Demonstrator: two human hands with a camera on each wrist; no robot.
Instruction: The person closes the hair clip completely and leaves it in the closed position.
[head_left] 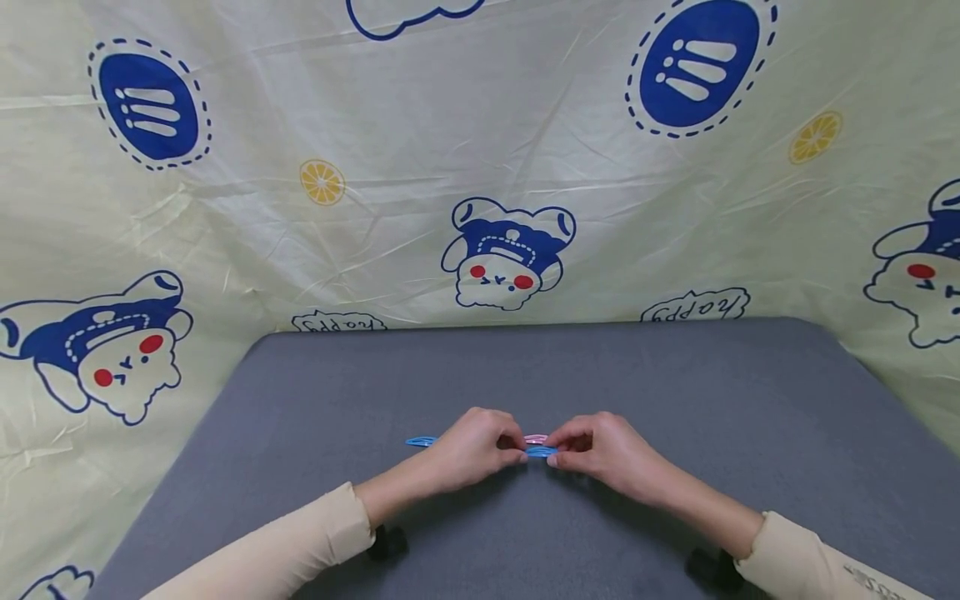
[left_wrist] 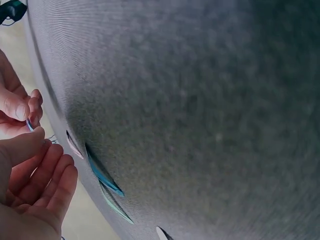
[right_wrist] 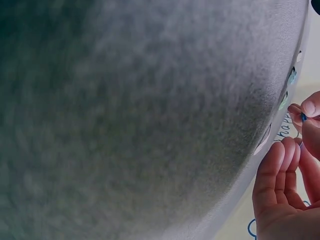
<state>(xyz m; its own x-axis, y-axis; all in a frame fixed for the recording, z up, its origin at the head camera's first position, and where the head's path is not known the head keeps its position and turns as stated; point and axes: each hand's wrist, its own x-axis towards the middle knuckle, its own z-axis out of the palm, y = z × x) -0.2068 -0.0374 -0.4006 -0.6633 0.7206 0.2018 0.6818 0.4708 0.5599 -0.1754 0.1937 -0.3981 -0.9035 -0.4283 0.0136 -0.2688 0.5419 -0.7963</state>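
A blue snap hair clip (head_left: 541,452) is held level between the two hands, just above the table. My left hand (head_left: 477,446) pinches its left end between thumb and index finger. At the other end, the thumb and index finger of my right hand (head_left: 606,455) grip it. In the left wrist view only a sliver of this blue clip (left_wrist: 30,124) shows between the fingertips. Behind the hands lies a pink hair clip (head_left: 536,438). Another blue clip (head_left: 421,442) rests left of my left hand, partly covered by it.
A green clip (left_wrist: 116,205) and a whitish clip (left_wrist: 162,233) also lie on the grey cloth-covered table (head_left: 525,367) in the left wrist view. A printed pale sheet (head_left: 390,242) hangs behind the table. Dark wrist mounts (head_left: 387,543) sit under both sleeves.
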